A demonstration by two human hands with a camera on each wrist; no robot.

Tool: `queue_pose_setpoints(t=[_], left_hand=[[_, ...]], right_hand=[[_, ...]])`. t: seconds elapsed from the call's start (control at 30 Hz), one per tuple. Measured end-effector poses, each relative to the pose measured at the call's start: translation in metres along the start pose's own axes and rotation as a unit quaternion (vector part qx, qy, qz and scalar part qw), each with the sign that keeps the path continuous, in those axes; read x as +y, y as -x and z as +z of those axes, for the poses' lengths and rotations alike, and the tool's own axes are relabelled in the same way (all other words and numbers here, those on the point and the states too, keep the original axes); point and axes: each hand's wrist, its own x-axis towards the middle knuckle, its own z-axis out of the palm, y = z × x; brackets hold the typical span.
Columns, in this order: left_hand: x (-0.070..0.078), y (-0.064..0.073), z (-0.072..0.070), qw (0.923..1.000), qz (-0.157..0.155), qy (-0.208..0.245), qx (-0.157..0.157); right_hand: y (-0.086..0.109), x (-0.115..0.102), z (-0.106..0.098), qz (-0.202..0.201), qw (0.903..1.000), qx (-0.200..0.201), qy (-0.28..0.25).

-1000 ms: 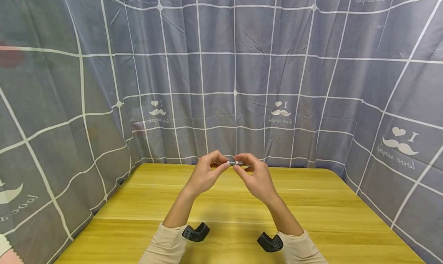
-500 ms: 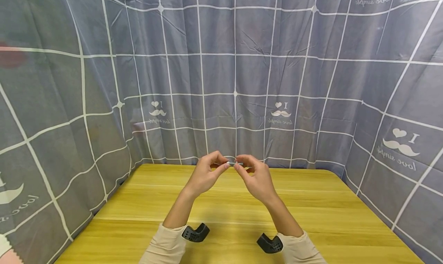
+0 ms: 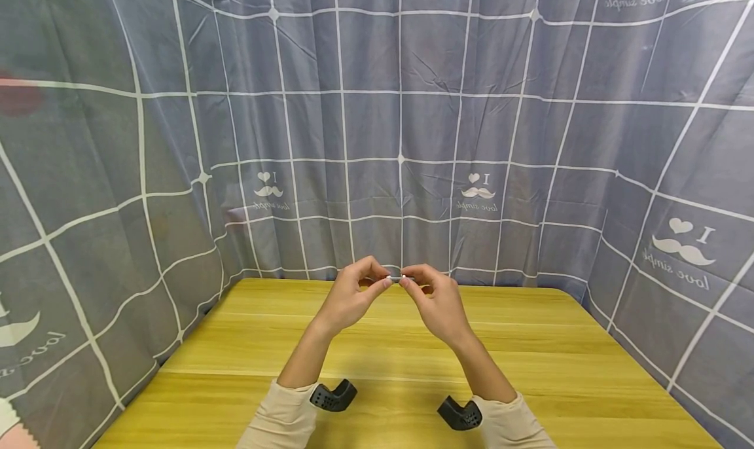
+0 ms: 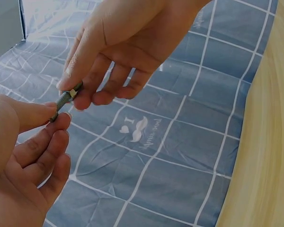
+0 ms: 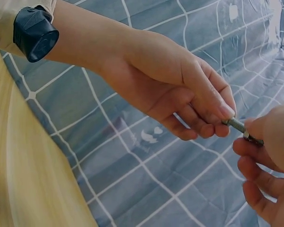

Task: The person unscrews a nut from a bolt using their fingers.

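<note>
Both hands meet over the far part of the table around a small metal bolt (image 4: 62,100) with a threaded shank. My left hand (image 3: 350,296) pinches its head end between thumb and index fingertip; the head is mostly covered. A hex nut (image 5: 246,135) sits on the thread, away from the head. At that nut, my right hand (image 3: 438,302) has its thumb and index finger closed from either side. Bare thread shows between the two sets of fingertips. The other fingers of both hands are loosely bent below.
Beneath the arms lies a yellow wood-grain table (image 3: 383,396). A grey-blue checked curtain (image 3: 371,128) surrounds its back and sides, close behind the hands. Black wrist mounts (image 3: 333,395) project inward from both light sleeves (image 3: 283,413).
My right thumb and index finger have shifted slightly at the nut, with small rolling movements. The left hand keeps its hold on the bolt in the same place.
</note>
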Motion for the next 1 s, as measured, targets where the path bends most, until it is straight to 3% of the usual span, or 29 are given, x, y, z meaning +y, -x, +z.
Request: queue_pose_setpoints(t=[0.4, 0.77, 1.0], left_hand=[[0.0008, -0.0004, -0.0006, 0.9999, -0.013, -0.002, -0.008], [-0.0006, 0.0, -0.0006, 0.9999, 0.004, -0.003, -0.011], [-0.0004, -0.0003, -0.0014, 1.0, 0.0, -0.005, -0.003]], right_hand=[[0.0, -0.0002, 0.0, -0.002, 1.0, 0.001, 0.007], [-0.0012, -0.0006, 0.0002, -0.033, 0.9994, 0.01, 0.004], [-0.0004, -0.0004, 0.0002, -0.001, 0.9998, 0.02, -0.001]])
